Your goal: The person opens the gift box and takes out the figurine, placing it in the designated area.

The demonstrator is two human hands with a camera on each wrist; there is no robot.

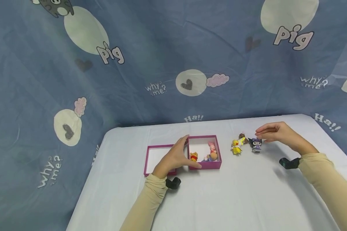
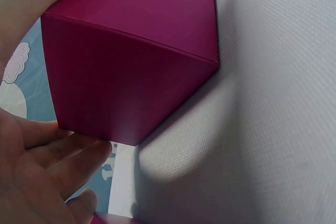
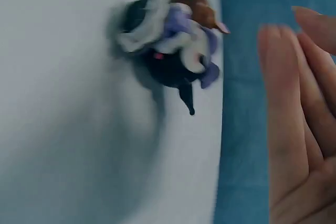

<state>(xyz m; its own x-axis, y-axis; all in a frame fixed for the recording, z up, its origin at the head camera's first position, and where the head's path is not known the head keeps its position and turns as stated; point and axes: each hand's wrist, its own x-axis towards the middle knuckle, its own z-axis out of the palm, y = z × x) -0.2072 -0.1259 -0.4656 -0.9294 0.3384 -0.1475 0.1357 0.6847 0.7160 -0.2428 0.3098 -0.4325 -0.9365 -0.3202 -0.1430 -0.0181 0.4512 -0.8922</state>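
My left hand (image 1: 176,156) holds a magenta box (image 1: 208,165) by its left end, thumb at the front wall and fingers toward the back; the left wrist view shows the fingertips against the box (image 2: 123,77). Inside are a small bear figurine (image 1: 193,156), a pink piglet figurine (image 1: 212,147) and a purple-blue figurine (image 1: 210,158) by the right wall. My right hand (image 1: 281,136) hovers beside a black-and-purple figurine (image 1: 256,146), fingers extended with nothing between them. In the right wrist view the figurine (image 3: 170,64) is blurred and apart from the fingers.
A yellow chick-like figurine (image 1: 236,148) and a brown figurine (image 1: 243,137) stand left of the black-and-purple one. The shallow magenta-rimmed lid (image 1: 146,162) lies left of the box, partly behind my left hand. A blue printed curtain (image 1: 150,106) hangs behind the white table (image 1: 219,199).
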